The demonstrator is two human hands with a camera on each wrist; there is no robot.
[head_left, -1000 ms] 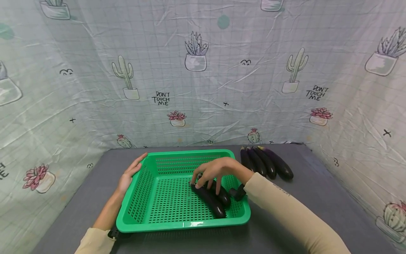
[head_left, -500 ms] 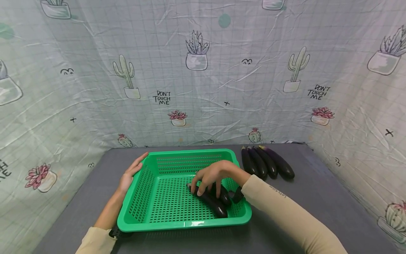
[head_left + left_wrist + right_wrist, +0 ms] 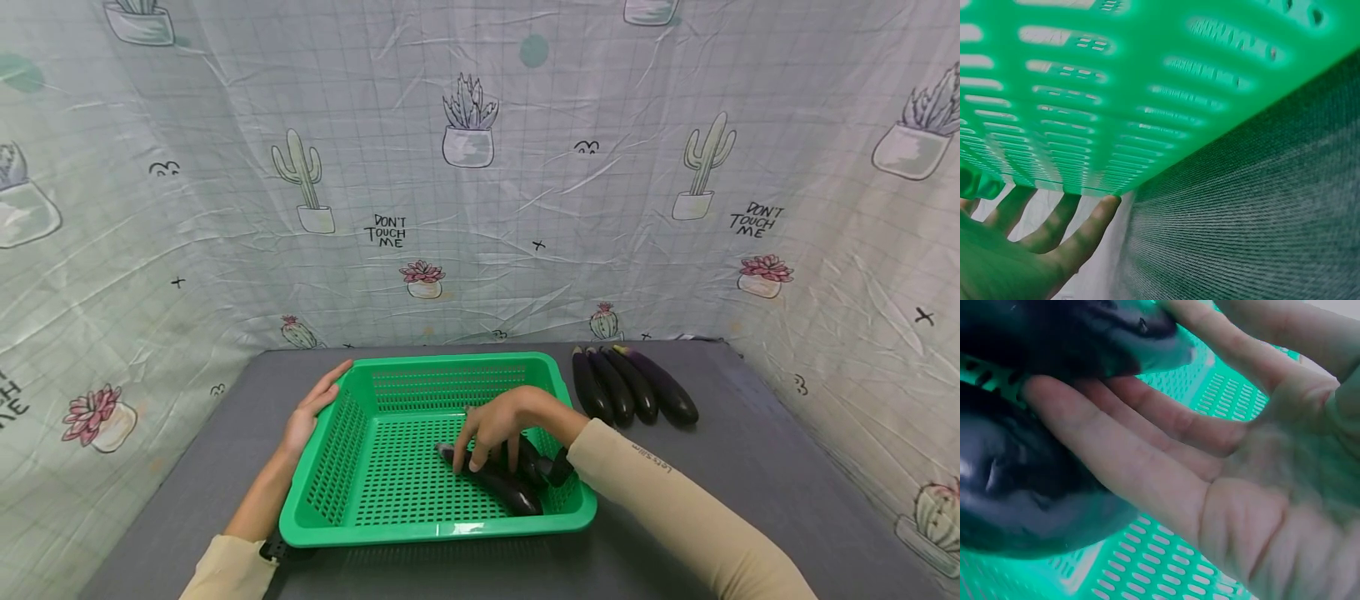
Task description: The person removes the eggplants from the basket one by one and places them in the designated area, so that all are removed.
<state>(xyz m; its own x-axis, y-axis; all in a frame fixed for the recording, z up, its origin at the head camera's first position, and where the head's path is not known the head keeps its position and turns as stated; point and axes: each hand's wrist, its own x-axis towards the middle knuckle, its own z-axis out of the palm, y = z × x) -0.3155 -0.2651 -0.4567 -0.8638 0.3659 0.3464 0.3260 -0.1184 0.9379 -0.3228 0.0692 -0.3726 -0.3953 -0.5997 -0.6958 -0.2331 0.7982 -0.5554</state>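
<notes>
A green perforated plastic basket [image 3: 435, 530] stands on the grey table, with two dark eggplants in its right half. My right hand [image 3: 498, 425] reaches in over the right rim and grips the front eggplant [image 3: 510, 492] near its stem end. In the right wrist view, fingers [image 3: 1129, 456] run between this eggplant [image 3: 1072, 337] and the second eggplant [image 3: 1022, 487]. The second eggplant is partly hidden behind the hand in the head view. My left hand [image 3: 307, 417] rests along the basket's left rim; its fairly straight fingers [image 3: 1088, 231] touch the outer wall.
Several more eggplants [image 3: 633, 387] lie side by side on the table [image 3: 750, 467], just beyond the basket's right rim. A patterned cloth [image 3: 525, 192] encloses the back and sides.
My right hand has shifted slightly toward me, and the front eggplant's stem end has moved left and nearer with it. The left hand stays at the rim.
</notes>
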